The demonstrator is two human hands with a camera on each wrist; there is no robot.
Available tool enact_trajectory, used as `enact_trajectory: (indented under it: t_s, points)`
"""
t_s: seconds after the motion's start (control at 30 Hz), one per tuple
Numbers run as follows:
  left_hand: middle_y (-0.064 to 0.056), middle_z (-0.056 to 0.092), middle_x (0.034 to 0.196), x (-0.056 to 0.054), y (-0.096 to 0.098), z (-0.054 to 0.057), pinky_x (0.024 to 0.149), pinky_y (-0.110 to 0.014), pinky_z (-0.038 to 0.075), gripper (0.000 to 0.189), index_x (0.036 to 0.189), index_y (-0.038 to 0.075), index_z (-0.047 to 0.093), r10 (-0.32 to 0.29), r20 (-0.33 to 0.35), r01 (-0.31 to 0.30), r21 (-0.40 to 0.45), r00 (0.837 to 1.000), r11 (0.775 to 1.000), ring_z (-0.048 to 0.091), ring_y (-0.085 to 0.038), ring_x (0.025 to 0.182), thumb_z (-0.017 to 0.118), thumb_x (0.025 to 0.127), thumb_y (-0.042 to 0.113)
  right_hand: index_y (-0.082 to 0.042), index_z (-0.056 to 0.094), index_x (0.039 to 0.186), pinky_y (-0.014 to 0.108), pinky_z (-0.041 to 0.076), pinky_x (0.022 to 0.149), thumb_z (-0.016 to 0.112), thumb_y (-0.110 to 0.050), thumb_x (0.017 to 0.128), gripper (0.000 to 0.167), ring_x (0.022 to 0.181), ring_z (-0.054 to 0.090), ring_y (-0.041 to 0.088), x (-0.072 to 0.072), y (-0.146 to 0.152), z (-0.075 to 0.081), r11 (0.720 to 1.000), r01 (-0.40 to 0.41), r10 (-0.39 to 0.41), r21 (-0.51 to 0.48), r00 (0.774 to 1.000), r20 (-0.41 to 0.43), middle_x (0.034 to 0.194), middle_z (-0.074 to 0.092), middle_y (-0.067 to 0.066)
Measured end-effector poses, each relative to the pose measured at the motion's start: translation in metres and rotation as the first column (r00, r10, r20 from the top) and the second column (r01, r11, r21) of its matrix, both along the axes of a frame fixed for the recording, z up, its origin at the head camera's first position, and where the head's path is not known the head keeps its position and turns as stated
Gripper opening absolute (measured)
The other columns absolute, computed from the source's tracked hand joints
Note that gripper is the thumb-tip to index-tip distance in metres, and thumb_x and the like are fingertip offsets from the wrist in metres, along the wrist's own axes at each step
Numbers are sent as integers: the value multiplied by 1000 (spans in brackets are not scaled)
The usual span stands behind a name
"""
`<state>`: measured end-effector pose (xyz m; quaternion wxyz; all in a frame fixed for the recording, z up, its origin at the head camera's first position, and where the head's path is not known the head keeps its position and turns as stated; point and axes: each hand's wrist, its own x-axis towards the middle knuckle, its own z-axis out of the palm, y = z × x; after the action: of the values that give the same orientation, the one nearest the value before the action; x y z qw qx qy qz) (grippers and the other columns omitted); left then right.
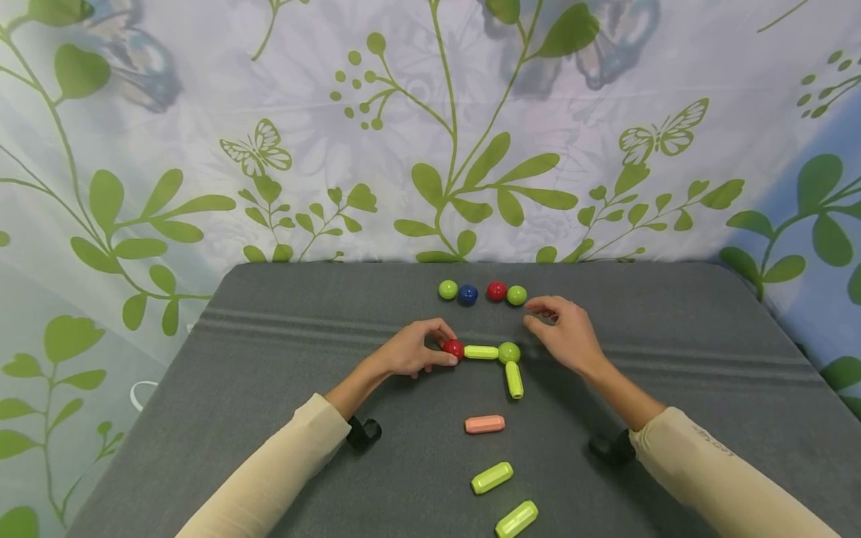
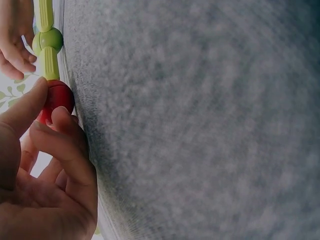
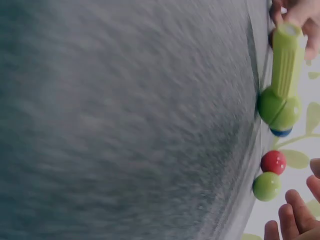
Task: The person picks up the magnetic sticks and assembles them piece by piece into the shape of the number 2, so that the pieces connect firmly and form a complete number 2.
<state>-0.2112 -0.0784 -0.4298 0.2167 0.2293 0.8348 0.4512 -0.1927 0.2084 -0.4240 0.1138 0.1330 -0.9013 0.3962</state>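
My left hand (image 1: 413, 348) pinches a red ball (image 1: 454, 348) between thumb and fingers; the left wrist view shows the thumb on top of the red ball (image 2: 59, 100). From that ball a yellow-green rod (image 1: 480, 352) runs to a green ball (image 1: 509, 353). A second yellow-green rod (image 1: 514, 380) joins the green ball and points toward me. My right hand (image 1: 568, 332) is off the table, touching nothing, fingers loosely bent, beside a loose green ball (image 1: 516, 295). In the right wrist view, the right hand's fingers (image 3: 295, 210) are apart from the green ball (image 3: 266, 186).
Next to the loose green ball sits a red ball (image 1: 497, 291). To its left are a blue ball (image 1: 468, 294) and another green ball (image 1: 448, 289). Nearer me lie an orange-pink rod (image 1: 484, 424) and two yellow-green rods (image 1: 492, 477) on the grey table (image 1: 269, 418). A patterned curtain (image 1: 303, 149) hangs behind.
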Motion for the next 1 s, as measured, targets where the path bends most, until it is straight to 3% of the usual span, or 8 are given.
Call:
enact_trajectory:
  t_s: [0.43,0.63,1.0]
  points:
    - [-5,63,103,-1,0,-2,43,-28,44,29,115,11,61,-7,-2,7,10,1000,1000,55,-17,59,75,90,16,2,61,128,59,42,90,69,-16,93,40,111,55,44,-47,7,-9,993,70,-80,99,992,103,120,60,28]
    - [-5,62,104,0,1,0,45,-30,48,29,115,11,61,-1,12,1,1,1000,1000,55,-17,61,75,91,16,0,52,139,59,42,91,69,-20,94,52,116,54,43,-53,1,-10,993,72,-89,98,980,180,127,58,27]
    - [-6,61,105,0,0,-1,47,-30,51,30,117,11,60,4,39,-4,-1,999,1000,55,-16,62,74,91,16,2,63,127,56,44,90,69,-15,94,38,110,58,41,-56,-9,-11,983,109,-132,148,979,156,121,63,26]
